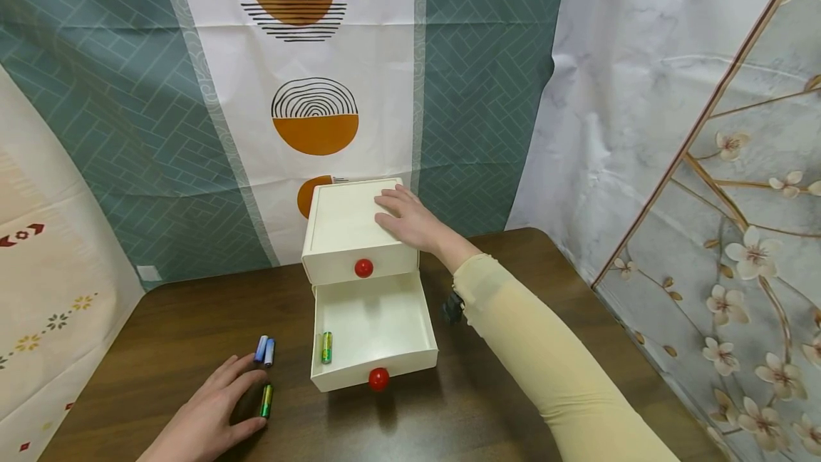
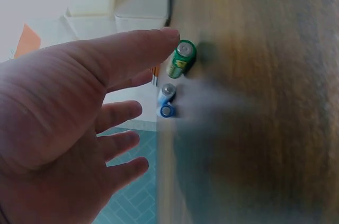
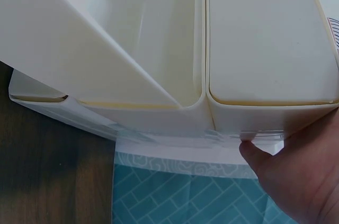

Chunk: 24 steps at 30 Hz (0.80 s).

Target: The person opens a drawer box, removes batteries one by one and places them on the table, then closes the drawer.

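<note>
A white two-drawer box (image 1: 349, 216) stands on the table, its lower drawer (image 1: 381, 323) pulled out and its upper drawer closed. My right hand (image 1: 410, 219) rests on the right side of the box's top, and the right wrist view shows a digit (image 3: 254, 155) along its side. One green battery (image 1: 327, 348) lies in the open drawer, by its left wall. Left of the box, another green battery (image 1: 266, 401) lies on the table, between the thumb and fingers of my left hand (image 1: 212, 408), which grips nothing. Two blue batteries (image 1: 265, 351) lie just beyond its fingertips.
Red round knobs (image 1: 378, 378) stick out from both drawer fronts. A small dark object (image 1: 452, 307) sits right of the box, partly behind my right sleeve. Patterned curtains (image 1: 487, 91) hang behind and beside the brown table (image 1: 288, 440).
</note>
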Each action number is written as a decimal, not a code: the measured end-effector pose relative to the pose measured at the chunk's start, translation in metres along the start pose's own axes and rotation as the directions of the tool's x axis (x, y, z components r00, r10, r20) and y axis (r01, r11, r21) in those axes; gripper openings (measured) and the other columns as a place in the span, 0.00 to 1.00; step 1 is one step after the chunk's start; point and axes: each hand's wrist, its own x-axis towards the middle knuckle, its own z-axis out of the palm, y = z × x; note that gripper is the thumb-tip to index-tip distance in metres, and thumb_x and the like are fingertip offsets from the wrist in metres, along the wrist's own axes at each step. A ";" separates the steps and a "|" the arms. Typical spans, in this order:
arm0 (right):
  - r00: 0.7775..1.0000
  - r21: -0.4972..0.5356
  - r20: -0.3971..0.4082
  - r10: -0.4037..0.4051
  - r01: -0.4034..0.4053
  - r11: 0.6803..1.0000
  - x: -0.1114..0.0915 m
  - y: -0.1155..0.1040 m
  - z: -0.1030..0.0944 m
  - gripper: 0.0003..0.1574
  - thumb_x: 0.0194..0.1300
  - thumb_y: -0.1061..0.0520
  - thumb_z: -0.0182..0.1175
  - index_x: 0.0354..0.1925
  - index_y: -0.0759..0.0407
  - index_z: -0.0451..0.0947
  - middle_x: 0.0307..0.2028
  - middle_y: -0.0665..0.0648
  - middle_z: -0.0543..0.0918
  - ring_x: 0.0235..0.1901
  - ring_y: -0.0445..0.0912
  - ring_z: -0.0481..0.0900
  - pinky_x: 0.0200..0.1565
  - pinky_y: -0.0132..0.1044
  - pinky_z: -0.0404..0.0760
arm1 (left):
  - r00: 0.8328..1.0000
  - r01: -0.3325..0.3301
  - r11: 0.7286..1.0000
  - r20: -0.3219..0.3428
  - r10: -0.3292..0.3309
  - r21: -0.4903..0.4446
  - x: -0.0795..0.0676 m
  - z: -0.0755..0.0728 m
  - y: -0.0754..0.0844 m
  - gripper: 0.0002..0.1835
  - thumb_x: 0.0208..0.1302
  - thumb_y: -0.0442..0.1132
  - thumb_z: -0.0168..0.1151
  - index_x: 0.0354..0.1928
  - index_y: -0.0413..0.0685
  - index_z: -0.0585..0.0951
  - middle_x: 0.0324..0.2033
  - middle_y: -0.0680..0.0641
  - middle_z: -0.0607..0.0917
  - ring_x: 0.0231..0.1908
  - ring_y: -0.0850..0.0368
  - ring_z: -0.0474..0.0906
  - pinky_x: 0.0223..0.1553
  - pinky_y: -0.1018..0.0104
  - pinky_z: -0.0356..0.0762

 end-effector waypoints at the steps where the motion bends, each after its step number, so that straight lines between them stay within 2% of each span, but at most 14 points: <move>1: 1.000 0.000 0.001 0.001 -0.001 1.000 0.000 0.000 0.000 0.37 0.88 0.43 0.47 0.85 0.55 0.64 0.87 0.54 0.56 0.88 0.47 0.35 0.85 0.53 0.42 | 1.000 0.001 1.000 0.001 -0.001 0.001 0.001 -0.001 0.001 0.37 0.53 0.55 0.89 0.62 0.48 0.86 0.70 0.32 0.78 0.70 0.19 0.71 0.61 0.26 0.78; 6: 1.000 -0.005 -0.002 0.002 -0.002 1.000 0.000 0.000 0.000 0.37 0.89 0.43 0.47 0.85 0.55 0.64 0.87 0.53 0.56 0.88 0.47 0.36 0.85 0.53 0.42 | 1.000 -0.003 1.000 -0.023 0.003 -0.003 0.003 -0.007 0.010 0.39 0.56 0.57 0.87 0.66 0.46 0.85 0.72 0.34 0.78 0.72 0.21 0.70 0.61 0.27 0.78; 9: 1.000 -0.004 -0.002 0.001 -0.001 1.000 0.000 0.000 0.000 0.37 0.89 0.43 0.47 0.85 0.55 0.64 0.87 0.54 0.56 0.88 0.47 0.35 0.85 0.53 0.42 | 0.995 -0.047 0.999 -0.090 0.049 0.020 0.004 -0.010 0.017 0.39 0.57 0.54 0.87 0.67 0.45 0.84 0.71 0.35 0.79 0.71 0.23 0.72 0.61 0.29 0.79; 11: 1.000 -0.001 0.000 0.000 0.000 1.000 -0.001 -0.001 0.000 0.37 0.89 0.43 0.47 0.85 0.55 0.64 0.87 0.54 0.56 0.88 0.47 0.35 0.85 0.53 0.42 | 0.987 -0.076 0.996 -0.141 0.080 0.036 0.004 -0.012 0.022 0.37 0.58 0.51 0.87 0.67 0.47 0.84 0.71 0.37 0.80 0.71 0.26 0.73 0.72 0.47 0.75; 13: 1.000 0.001 0.002 -0.002 0.002 1.000 -0.001 0.000 0.000 0.37 0.89 0.42 0.47 0.85 0.55 0.64 0.87 0.54 0.56 0.88 0.47 0.35 0.85 0.53 0.42 | 0.976 -0.105 0.993 -0.186 0.113 0.051 0.005 -0.015 0.027 0.37 0.58 0.49 0.87 0.68 0.48 0.84 0.71 0.39 0.80 0.71 0.27 0.74 0.77 0.67 0.62; 14: 1.000 0.001 0.003 -0.002 0.002 1.000 -0.001 0.000 0.000 0.37 0.89 0.42 0.47 0.85 0.55 0.64 0.87 0.54 0.56 0.88 0.47 0.35 0.85 0.53 0.42 | 0.971 -0.116 0.992 -0.205 0.125 0.055 0.006 -0.017 0.029 0.37 0.58 0.48 0.87 0.68 0.48 0.84 0.71 0.40 0.81 0.71 0.28 0.74 0.76 0.76 0.53; 16: 1.000 0.002 0.004 -0.002 0.002 1.000 -0.001 0.000 0.000 0.37 0.88 0.42 0.47 0.85 0.55 0.64 0.87 0.54 0.56 0.88 0.47 0.35 0.85 0.53 0.42 | 0.966 -0.129 0.990 -0.219 0.137 0.051 0.007 -0.020 0.034 0.36 0.59 0.47 0.87 0.68 0.50 0.83 0.72 0.41 0.80 0.71 0.30 0.73 0.70 0.87 0.36; 17: 1.000 0.001 0.004 -0.002 0.002 1.000 -0.001 0.001 0.000 0.37 0.88 0.42 0.47 0.85 0.55 0.64 0.87 0.54 0.56 0.88 0.47 0.35 0.85 0.53 0.41 | 0.966 -0.127 0.990 -0.218 0.136 0.052 0.008 -0.022 0.037 0.36 0.59 0.48 0.86 0.69 0.52 0.83 0.72 0.43 0.80 0.72 0.31 0.72 0.71 0.87 0.36; 18: 1.000 0.001 0.003 -0.002 0.002 1.000 -0.001 0.001 0.000 0.37 0.88 0.42 0.47 0.85 0.55 0.64 0.87 0.54 0.56 0.88 0.47 0.35 0.85 0.53 0.41 | 0.967 -0.126 0.991 -0.218 0.135 0.054 0.009 -0.025 0.040 0.36 0.60 0.48 0.86 0.69 0.53 0.83 0.73 0.44 0.80 0.73 0.32 0.71 0.75 0.82 0.45; 20: 1.000 0.000 0.002 -0.004 0.004 1.000 -0.001 0.001 0.000 0.37 0.88 0.42 0.47 0.85 0.55 0.64 0.87 0.54 0.56 0.88 0.47 0.35 0.85 0.53 0.41 | 0.968 -0.123 0.991 -0.212 0.132 0.057 0.011 -0.030 0.046 0.35 0.61 0.49 0.85 0.69 0.55 0.83 0.74 0.45 0.79 0.75 0.34 0.70 0.77 0.64 0.62; 22: 1.000 -0.001 0.001 -0.006 0.006 1.000 -0.001 0.000 0.000 0.37 0.88 0.42 0.47 0.85 0.55 0.64 0.87 0.54 0.56 0.88 0.47 0.35 0.85 0.53 0.42 | 0.970 -0.124 0.991 -0.204 0.133 0.058 0.015 -0.035 0.053 0.35 0.62 0.50 0.85 0.70 0.57 0.83 0.74 0.47 0.78 0.76 0.36 0.69 0.72 0.46 0.73; 24: 1.000 -0.001 0.000 -0.007 0.007 1.000 -0.001 0.000 0.000 0.37 0.88 0.42 0.47 0.85 0.55 0.64 0.87 0.54 0.56 0.88 0.47 0.35 0.85 0.53 0.42 | 0.968 -0.137 0.989 -0.205 0.147 0.062 0.018 -0.040 0.059 0.34 0.62 0.49 0.85 0.70 0.57 0.83 0.75 0.47 0.78 0.76 0.36 0.68 0.62 0.33 0.77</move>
